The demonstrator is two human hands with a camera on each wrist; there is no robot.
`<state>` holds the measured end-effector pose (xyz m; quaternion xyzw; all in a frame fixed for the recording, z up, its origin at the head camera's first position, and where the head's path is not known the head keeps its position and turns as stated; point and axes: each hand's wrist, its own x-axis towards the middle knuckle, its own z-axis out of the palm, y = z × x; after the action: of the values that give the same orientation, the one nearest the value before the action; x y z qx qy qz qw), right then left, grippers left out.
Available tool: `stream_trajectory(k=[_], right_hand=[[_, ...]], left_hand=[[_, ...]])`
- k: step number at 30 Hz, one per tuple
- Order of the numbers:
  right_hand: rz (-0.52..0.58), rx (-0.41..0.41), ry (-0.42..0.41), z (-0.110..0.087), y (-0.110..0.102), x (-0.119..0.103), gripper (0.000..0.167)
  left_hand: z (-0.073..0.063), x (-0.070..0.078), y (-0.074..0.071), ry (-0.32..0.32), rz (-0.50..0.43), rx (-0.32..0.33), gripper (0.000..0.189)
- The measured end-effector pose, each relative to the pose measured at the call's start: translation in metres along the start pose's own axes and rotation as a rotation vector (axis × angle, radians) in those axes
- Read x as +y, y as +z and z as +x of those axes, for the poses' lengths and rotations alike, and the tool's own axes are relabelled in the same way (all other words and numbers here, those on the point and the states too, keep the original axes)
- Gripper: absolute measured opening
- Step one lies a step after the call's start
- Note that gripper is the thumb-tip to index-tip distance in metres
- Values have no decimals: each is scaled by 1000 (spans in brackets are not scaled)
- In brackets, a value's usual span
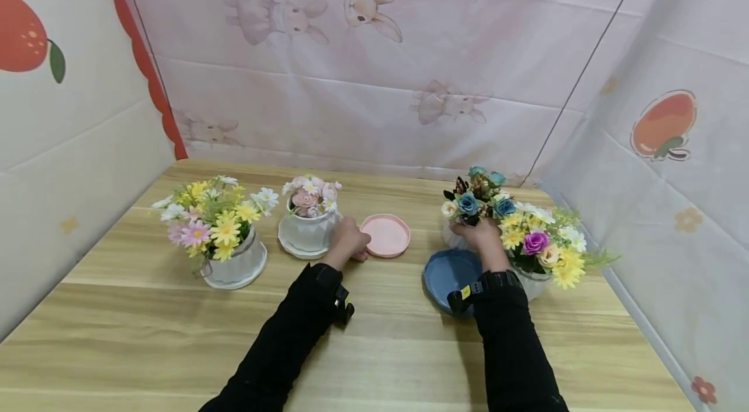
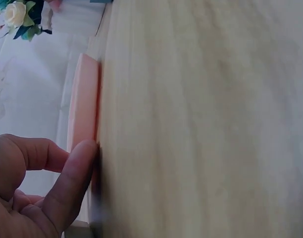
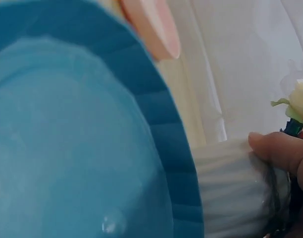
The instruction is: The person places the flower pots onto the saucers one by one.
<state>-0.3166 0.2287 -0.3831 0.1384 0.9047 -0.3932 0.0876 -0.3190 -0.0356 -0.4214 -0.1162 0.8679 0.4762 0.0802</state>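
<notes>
My left hand [image 1: 349,241] pinches the near left edge of a round pink saucer [image 1: 386,235] with thumb and forefinger. Flat on the table, that saucer [image 2: 84,101] shows its side in the left wrist view. At the right, my right hand [image 1: 484,240] grips the rim of a white pot [image 1: 453,238] of blue and cream flowers [image 1: 476,197]. The thumb [image 3: 275,148] lies over the ribbed pot wall [image 3: 230,183] in the right wrist view; the other fingers are mostly hidden. Just below this hand is a blue scalloped saucer [image 1: 447,272], partly covered by the wrist camera.
A white pot of pink flowers [image 1: 307,230] stands on a white saucer beside my left hand. Farther left is a pot of yellow daisies [image 1: 234,266] on its saucer. Another pot with yellow and purple flowers [image 1: 535,246] stands close against my right wrist. Cloth walls surround the wooden table [image 1: 374,347].
</notes>
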Motion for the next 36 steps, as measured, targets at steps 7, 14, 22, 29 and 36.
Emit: stream_trajectory(k=[7,14,22,29,36], right_hand=[[181,67,2,-2,4,4,98],[247,105,-37,-2,5,5,97],[238,133,-32,-5,2,2,99],[167,150,-83,-8,-1,-4,93],[78,187,-137,-12,8,-9,88]], left_hand=[[1,-1,-4,-26,4,-23,9],[0,1,-5,-28,18,-14,10],[0,-3,-5,-26,-63,-40,12],[1,-3,-5,-30,-70,-36,14],[0,-3,-4,-21,-56,-44,15]])
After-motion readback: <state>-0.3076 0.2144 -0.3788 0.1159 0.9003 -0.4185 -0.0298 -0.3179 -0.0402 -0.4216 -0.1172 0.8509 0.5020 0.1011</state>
